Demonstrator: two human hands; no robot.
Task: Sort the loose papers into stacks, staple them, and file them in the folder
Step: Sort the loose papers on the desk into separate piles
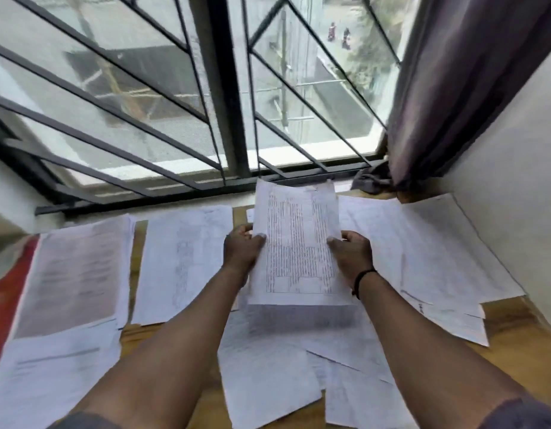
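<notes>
I hold a printed sheet with a table on it, raised above the wooden table. My left hand grips its left edge, thumb on top. My right hand grips its right edge; a dark band circles that wrist. Below the sheet lies a loose pile of papers. One stack sits left of centre, and another stack lies at the far left on something red. More sheets spread out on the right.
A barred window runs along the table's far edge. A dark curtain hangs at the right, its end bunched on the sill. A pale wall borders the table on the right. No stapler is visible.
</notes>
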